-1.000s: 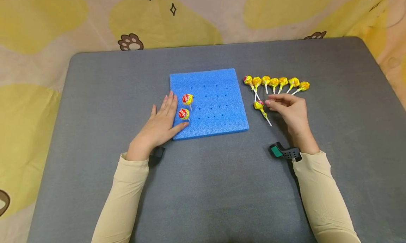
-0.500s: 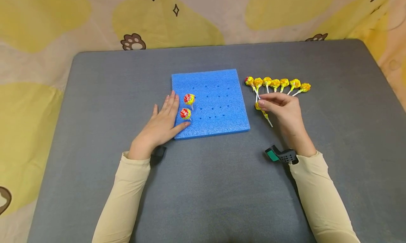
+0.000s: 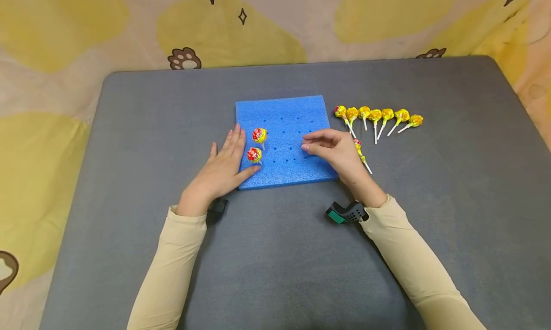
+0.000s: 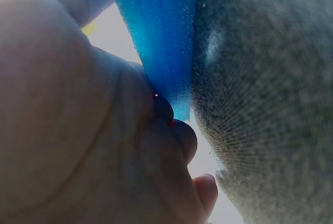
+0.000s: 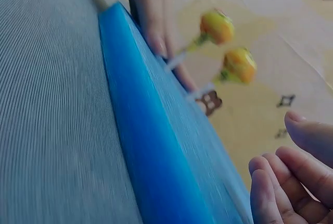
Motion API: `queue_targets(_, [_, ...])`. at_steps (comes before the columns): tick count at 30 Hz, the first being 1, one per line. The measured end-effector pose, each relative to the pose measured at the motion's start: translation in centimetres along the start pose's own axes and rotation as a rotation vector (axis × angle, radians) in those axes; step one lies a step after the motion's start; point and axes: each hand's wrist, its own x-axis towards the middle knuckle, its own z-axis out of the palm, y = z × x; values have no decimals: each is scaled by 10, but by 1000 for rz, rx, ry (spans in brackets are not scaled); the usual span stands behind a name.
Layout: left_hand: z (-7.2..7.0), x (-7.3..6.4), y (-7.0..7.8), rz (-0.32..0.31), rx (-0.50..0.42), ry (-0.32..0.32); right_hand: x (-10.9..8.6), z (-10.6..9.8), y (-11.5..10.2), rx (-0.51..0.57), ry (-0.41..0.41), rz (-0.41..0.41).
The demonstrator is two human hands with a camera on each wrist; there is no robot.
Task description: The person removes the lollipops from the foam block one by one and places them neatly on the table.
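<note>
Two lollipops with red and yellow wrappers stand on their sticks in the blue foam board (image 3: 284, 172), one lollipop (image 3: 259, 135) behind the other lollipop (image 3: 254, 155). My left hand (image 3: 218, 171) lies along the board's left edge, fingers straight and thumb on its top. Over the board's right part hovers my right hand (image 3: 333, 150). Its fingers are loosely bent, and the right wrist view shows a gap between thumb (image 5: 315, 138) and fingers, with nothing held. Right of the board, a lollipop (image 3: 360, 153) lies partly behind this hand.
Several yellow lollipops (image 3: 387, 115) lie in a row on the grey table (image 3: 275, 253), to the right of the board. Rows of small holes (image 3: 283, 132) dot the board's top. A patterned yellow cloth (image 3: 258, 28) hangs behind the table.
My right hand has moved left, from the lollipops to above the board's right side, with none visible in it. The lollipops stay where they lay. My left hand has kept its place.
</note>
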Motion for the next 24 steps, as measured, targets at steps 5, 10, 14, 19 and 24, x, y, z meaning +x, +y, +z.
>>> queue_targets(5, [-1, 1, 1, -10, -1, -2, 8, 20, 0, -21, -59, -11])
queue_targets(10, [0, 2, 1, -22, 3, -1, 18, 37, 0, 48, -95, -10])
queue_targets(14, [0, 1, 1, -31, 3, -2, 26, 50, 1, 104, -90, -22])
queue_targets(19, [1, 1, 1, -23, 2, -2, 31, 58, 4, 132, -70, -86])
queue_targets(24, [1, 2, 1, -24, 3, -3, 31, 62, 5, 111, -94, -122])
